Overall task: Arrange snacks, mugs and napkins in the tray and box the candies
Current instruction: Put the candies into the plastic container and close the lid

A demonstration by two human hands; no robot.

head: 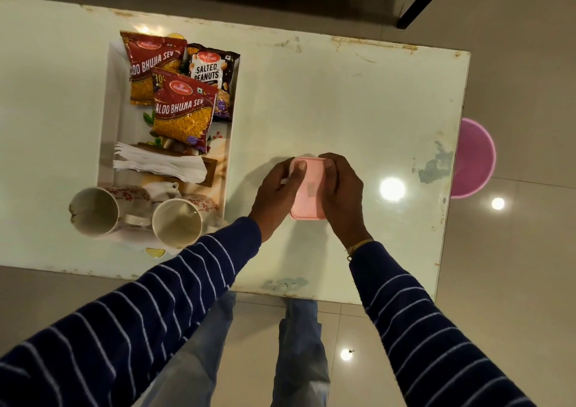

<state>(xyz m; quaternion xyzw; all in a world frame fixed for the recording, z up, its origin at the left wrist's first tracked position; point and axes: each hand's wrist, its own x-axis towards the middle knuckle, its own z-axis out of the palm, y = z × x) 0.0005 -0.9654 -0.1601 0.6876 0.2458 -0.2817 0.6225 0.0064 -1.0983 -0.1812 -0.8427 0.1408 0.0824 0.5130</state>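
Both hands are curling around the pink box near the desk's near edge: left hand and right hand gripping opposite sides.

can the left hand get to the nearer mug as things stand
Probably yes, once freed. The left hand now grips the pink box together with the right hand; the nearer mug stands just beside the left forearm, nothing between.

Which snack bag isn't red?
The salted peanuts bag, at the far right of the tray. It is dark with a white label, while the two sev bags beside it are red and yellow.
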